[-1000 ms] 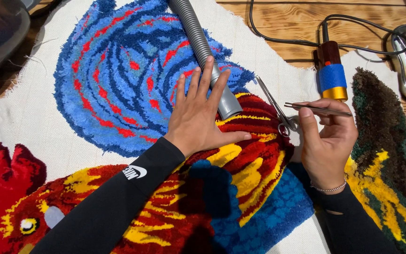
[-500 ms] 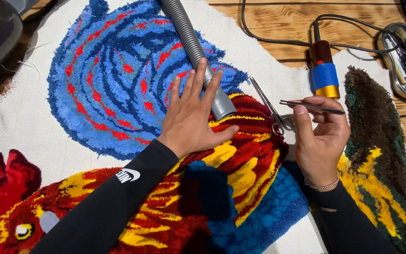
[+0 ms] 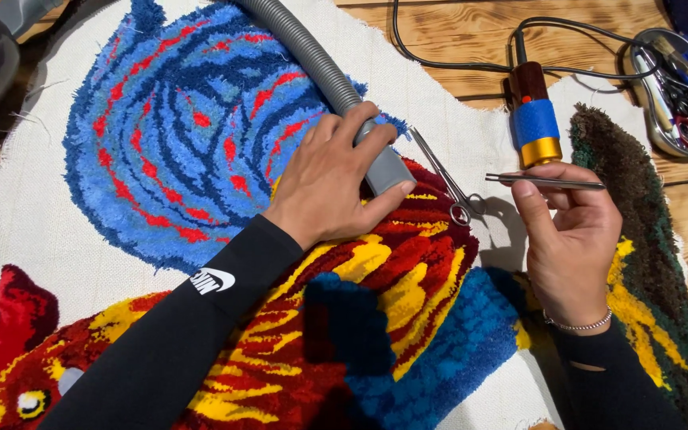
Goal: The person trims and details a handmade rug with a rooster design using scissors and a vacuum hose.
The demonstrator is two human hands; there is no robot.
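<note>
A tufted rooster rug [image 3: 193, 143] in blue, red and yellow lies on white backing cloth. My left hand [image 3: 332, 179] curls around the grey nozzle of a ribbed vacuum hose [image 3: 312, 60] that rests on the rug's blue and red pile. My right hand [image 3: 571, 239] is raised to the right and pinches slim metal tweezers [image 3: 547, 182] held level. Small metal scissors [image 3: 443, 175] lie on the rug between both hands.
A corded tool [image 3: 533, 115] with a brown, blue and gold barrel lies on the cloth near the wooden floor [image 3: 471, 48]. A metal tray [image 3: 662, 135] at top right holds scissors and other tools. A dark green and brown tufted piece [image 3: 639, 207] lies at right.
My left hand has gone from lying flat beside the hose to closing its fingers around the nozzle. The view has shifted slightly. My right hand still holds the tweezers.
</note>
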